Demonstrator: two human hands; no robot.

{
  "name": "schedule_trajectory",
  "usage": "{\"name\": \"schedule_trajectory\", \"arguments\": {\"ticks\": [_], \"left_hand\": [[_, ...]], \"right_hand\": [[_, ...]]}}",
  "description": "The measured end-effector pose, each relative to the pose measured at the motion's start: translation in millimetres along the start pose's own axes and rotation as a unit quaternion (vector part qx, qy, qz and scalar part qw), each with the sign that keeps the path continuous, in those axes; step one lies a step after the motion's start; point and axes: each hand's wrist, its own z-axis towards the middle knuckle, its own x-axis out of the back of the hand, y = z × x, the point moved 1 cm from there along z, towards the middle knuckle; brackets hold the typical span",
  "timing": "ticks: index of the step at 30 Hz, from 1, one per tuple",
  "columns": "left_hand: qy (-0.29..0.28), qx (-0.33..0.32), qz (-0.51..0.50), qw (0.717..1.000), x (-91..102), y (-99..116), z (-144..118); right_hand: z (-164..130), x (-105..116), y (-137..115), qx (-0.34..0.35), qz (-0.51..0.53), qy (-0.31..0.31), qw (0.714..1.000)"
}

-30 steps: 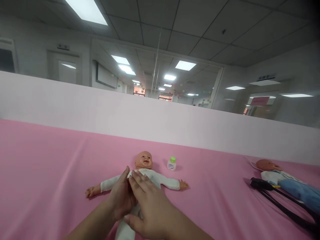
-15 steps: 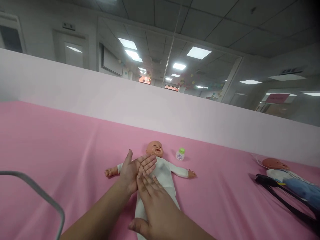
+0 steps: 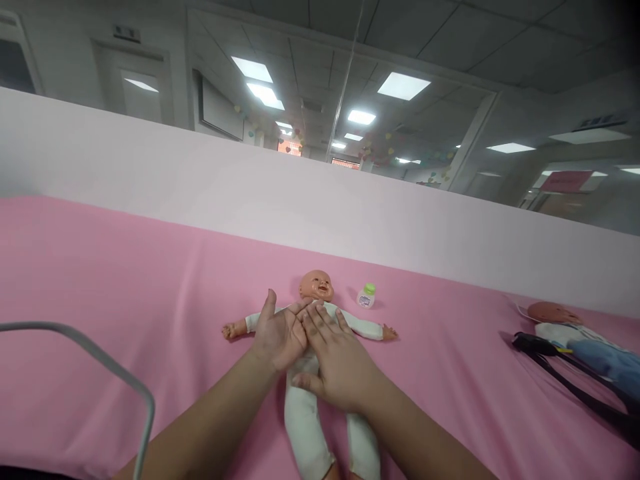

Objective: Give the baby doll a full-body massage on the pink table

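Note:
My left hand (image 3: 283, 337) is palm up, its fingers stretched out and thumb pointing away. My right hand (image 3: 335, 357) is palm down, and its flat fingers lie against the fingers of my left hand. Both are above the torso of a baby doll (image 3: 306, 420) in a white suit, hiding much of its chest. The doll lies on its back, arms spread and head away from me. Beyond its arm on the right stands a small clear bottle (image 3: 367, 297) with a green cap. Neither hand visibly holds anything.
Pink cloth (image 3: 125, 287) covers the surface, with a white padded wall (image 3: 240, 190) along the far side. At the right lie a second doll (image 3: 595, 347) in white and blue and a black strap (image 3: 575, 393). A grey curved tube (image 3: 100, 357) crosses the lower left.
My right hand has slid forward over the fingers of my left hand, turning slightly. The doll's legs show more now. The whole view has shifted a little.

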Motion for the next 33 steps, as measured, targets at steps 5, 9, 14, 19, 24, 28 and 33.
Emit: {"name": "schedule_trajectory", "arguments": {"ticks": [5, 9, 14, 19, 24, 28, 33], "left_hand": [[0.023, -0.026, 0.027, 0.999, 3.5, 13, 3], [0.027, 0.010, 0.044, 0.999, 7.7, 0, 5], [0.011, 0.031, 0.019, 0.999, 10.4, -13, 3], [-0.001, 0.022, 0.004, 1.000, 12.7, 2, 4], [0.010, -0.029, -0.007, 0.999, 16.6, 19, 6], [0.010, -0.043, -0.005, 0.999, 19.6, 23, 7], [0.003, -0.030, 0.012, 0.999, 30.5, 22, 15]], "right_hand": [[-30, -3, -22, 0.071, 0.054, -0.029, 0.996], [-33, -6, -39, 0.098, 0.086, -0.026, 0.991], [-2, -7, -33, 0.063, 0.050, -0.005, 0.997], [13, -4, -8, 0.034, 0.002, 0.021, 0.999], [-8, -12, -8, 0.040, 0.018, 0.004, 0.999], [-25, -23, -31, 0.070, 0.061, -0.006, 0.996], [-22, -26, -44, 0.071, 0.065, -0.015, 0.995]]}}
